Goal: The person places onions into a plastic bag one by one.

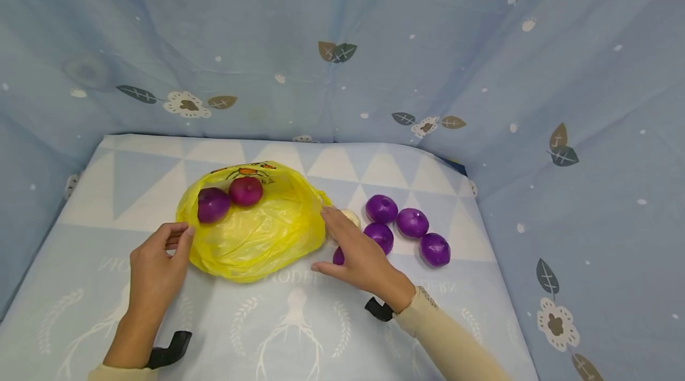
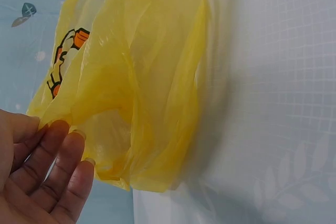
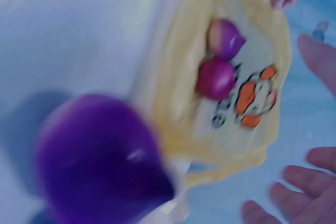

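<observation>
A yellow plastic bag [image 1: 262, 238] lies on the table with its mouth spread wide. Inside, at its left, sit a purple onion [image 1: 213, 205] and a redder onion [image 1: 246, 191], side by side. My left hand [image 1: 159, 265] pinches the bag's left rim between thumb and finger; the left wrist view shows the bag [image 2: 163, 77] at the fingertips. At the bag's right edge, my right hand [image 1: 364, 256] has its fingers extended and thumb apart, holding nothing. Partly hidden by that hand are a purple onion [image 1: 379, 235] and another [image 1: 338, 256]. One onion [image 3: 100, 156] looms blurred in the right wrist view.
More purple onions lie right of the right hand: one [image 1: 382, 208] at the back, one [image 1: 412, 223] beside it, one [image 1: 435, 249] farthest right. A pale round thing [image 1: 351, 217] shows behind the fingers. A blue patterned curtain [image 1: 342, 95] borders the table.
</observation>
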The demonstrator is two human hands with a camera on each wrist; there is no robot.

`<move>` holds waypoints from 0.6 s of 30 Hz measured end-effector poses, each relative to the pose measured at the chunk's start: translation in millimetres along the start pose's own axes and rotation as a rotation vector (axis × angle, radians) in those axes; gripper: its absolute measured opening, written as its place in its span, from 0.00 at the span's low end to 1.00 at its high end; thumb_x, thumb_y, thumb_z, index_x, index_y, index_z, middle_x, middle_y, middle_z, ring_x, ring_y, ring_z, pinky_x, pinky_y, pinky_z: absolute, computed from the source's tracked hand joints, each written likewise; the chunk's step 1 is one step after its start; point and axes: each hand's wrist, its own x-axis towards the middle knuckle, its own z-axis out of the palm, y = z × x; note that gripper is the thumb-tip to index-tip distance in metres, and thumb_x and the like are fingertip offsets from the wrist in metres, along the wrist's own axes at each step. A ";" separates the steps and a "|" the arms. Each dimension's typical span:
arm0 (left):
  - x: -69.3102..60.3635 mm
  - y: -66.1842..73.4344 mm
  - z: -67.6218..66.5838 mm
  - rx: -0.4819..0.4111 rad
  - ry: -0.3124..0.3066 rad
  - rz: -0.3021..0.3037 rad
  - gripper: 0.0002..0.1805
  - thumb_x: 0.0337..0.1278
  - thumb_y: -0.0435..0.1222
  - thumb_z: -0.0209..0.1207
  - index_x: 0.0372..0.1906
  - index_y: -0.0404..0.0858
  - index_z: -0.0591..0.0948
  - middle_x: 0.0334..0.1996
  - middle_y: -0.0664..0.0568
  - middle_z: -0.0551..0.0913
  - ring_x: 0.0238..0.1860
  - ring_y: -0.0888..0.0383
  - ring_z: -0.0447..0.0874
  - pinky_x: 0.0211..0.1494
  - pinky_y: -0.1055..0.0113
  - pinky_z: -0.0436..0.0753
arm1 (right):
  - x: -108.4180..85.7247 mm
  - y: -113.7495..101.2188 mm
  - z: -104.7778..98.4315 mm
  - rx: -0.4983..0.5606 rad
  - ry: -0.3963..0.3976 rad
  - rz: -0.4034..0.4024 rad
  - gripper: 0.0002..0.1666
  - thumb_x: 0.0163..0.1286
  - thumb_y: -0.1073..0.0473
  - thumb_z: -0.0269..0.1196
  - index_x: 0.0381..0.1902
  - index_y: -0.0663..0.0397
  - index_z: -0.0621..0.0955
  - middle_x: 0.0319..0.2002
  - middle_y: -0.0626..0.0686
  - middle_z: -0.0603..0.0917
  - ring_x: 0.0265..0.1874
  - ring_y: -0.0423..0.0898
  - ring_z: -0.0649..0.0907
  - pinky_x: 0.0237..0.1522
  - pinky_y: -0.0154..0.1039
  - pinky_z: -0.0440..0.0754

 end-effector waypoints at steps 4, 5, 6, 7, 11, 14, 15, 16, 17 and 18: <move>-0.5 0.4 0.5 0.006 -0.011 -0.016 0.12 0.72 0.33 0.64 0.51 0.28 0.84 0.42 0.37 0.88 0.39 0.42 0.86 0.38 0.85 0.68 | -20.3 15.4 2.2 -0.019 0.088 0.040 0.69 0.62 0.35 0.76 0.86 0.46 0.49 0.85 0.48 0.48 0.83 0.46 0.48 0.75 0.54 0.63; -0.4 0.6 0.6 0.008 -0.013 -0.020 0.12 0.72 0.33 0.64 0.51 0.28 0.84 0.42 0.37 0.88 0.39 0.42 0.86 0.38 0.85 0.68 | -24.9 19.7 2.5 -0.025 0.108 0.053 0.69 0.61 0.35 0.76 0.86 0.48 0.49 0.85 0.49 0.48 0.83 0.47 0.47 0.75 0.55 0.62; -0.2 0.9 0.8 0.011 -0.017 -0.023 0.12 0.72 0.33 0.64 0.52 0.28 0.84 0.42 0.37 0.88 0.40 0.42 0.86 0.39 0.85 0.68 | -29.4 24.2 2.4 -0.031 0.126 0.069 0.70 0.60 0.36 0.77 0.86 0.49 0.49 0.85 0.49 0.47 0.83 0.47 0.47 0.76 0.55 0.61; -0.1 1.2 0.9 0.013 -0.019 -0.025 0.12 0.72 0.33 0.64 0.52 0.28 0.84 0.42 0.37 0.88 0.40 0.42 0.86 0.39 0.85 0.68 | -33.9 29.1 2.0 -0.041 0.143 0.085 0.70 0.60 0.36 0.78 0.86 0.50 0.50 0.85 0.50 0.47 0.83 0.48 0.47 0.76 0.55 0.59; 0.0 1.9 1.3 0.023 -0.030 -0.040 0.13 0.73 0.34 0.64 0.53 0.28 0.84 0.43 0.37 0.88 0.41 0.42 0.86 0.39 0.85 0.68 | -51.5 48.3 -5.0 -0.074 0.176 0.160 0.72 0.57 0.39 0.80 0.85 0.53 0.51 0.85 0.52 0.48 0.83 0.52 0.46 0.77 0.57 0.56; -0.2 1.6 1.1 0.032 -0.036 -0.055 0.13 0.73 0.34 0.63 0.53 0.29 0.84 0.44 0.37 0.88 0.41 0.42 0.86 0.40 0.85 0.68 | -65.0 61.8 -14.2 -0.106 0.182 0.229 0.74 0.55 0.39 0.81 0.85 0.54 0.50 0.85 0.54 0.48 0.83 0.55 0.47 0.78 0.58 0.54; -0.3 1.5 1.0 0.036 -0.037 -0.059 0.13 0.73 0.34 0.63 0.53 0.29 0.84 0.44 0.37 0.88 0.41 0.43 0.86 0.40 0.85 0.68 | -69.4 66.4 -17.2 -0.118 0.183 0.248 0.74 0.55 0.39 0.82 0.85 0.56 0.50 0.85 0.55 0.48 0.83 0.56 0.47 0.78 0.59 0.53; -0.2 1.3 0.8 0.036 -0.038 -0.062 0.13 0.73 0.35 0.63 0.53 0.29 0.84 0.44 0.38 0.88 0.41 0.43 0.86 0.39 0.85 0.68 | -73.7 70.9 -20.1 -0.129 0.186 0.270 0.75 0.54 0.39 0.82 0.85 0.57 0.50 0.85 0.56 0.48 0.83 0.57 0.47 0.78 0.59 0.53; -0.2 1.1 0.7 0.036 -0.039 -0.063 0.13 0.73 0.35 0.63 0.53 0.30 0.84 0.44 0.38 0.88 0.42 0.43 0.86 0.39 0.85 0.68 | -77.6 75.3 -23.0 -0.135 0.190 0.292 0.75 0.54 0.40 0.82 0.85 0.58 0.50 0.85 0.57 0.48 0.83 0.57 0.46 0.78 0.60 0.52; 0.0 0.9 0.6 0.034 -0.039 -0.063 0.13 0.73 0.35 0.63 0.53 0.30 0.84 0.44 0.38 0.88 0.41 0.43 0.86 0.39 0.84 0.68 | -81.5 79.4 -25.8 -0.138 0.197 0.311 0.75 0.54 0.40 0.83 0.84 0.59 0.50 0.84 0.59 0.48 0.83 0.58 0.46 0.78 0.61 0.52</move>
